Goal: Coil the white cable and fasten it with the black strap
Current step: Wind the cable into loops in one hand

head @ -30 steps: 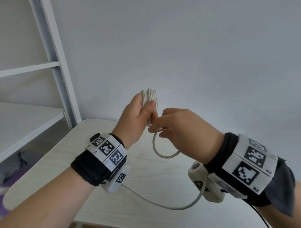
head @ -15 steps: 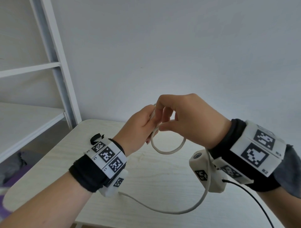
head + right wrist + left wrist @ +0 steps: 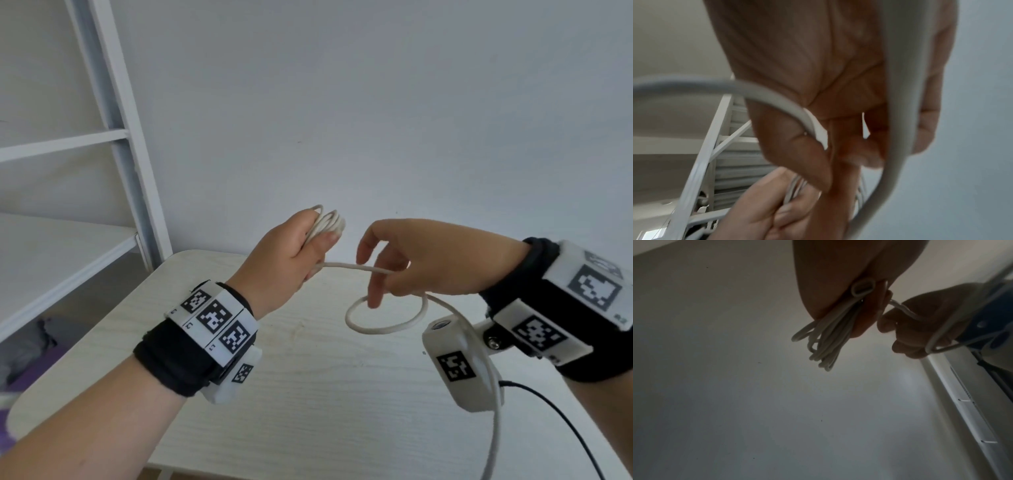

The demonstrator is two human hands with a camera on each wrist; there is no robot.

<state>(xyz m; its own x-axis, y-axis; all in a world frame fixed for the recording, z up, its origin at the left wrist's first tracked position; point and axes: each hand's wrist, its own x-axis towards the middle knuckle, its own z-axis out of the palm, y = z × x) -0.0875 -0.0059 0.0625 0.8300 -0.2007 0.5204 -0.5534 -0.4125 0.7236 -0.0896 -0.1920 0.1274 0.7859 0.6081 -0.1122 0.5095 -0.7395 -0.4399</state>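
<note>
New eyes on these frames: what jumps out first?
The left hand grips a bundle of coils of the white cable, raised above the pale wooden table. Beside it, the right hand holds a fresh loop of the same cable in mid-air. No black strap shows in any view.

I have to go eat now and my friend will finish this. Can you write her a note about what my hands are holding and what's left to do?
Left hand: grips the bundle of finished coils of the thin white round cable, held up above the pale wooden table.
Right hand: fingers hold a fresh loop of the same cable, apart from the bundle.
Done: several coils gathered.
Left: add this loop, coil the slack trailing past the right wrist, then fasten the black strap, which is not in view.
</note>
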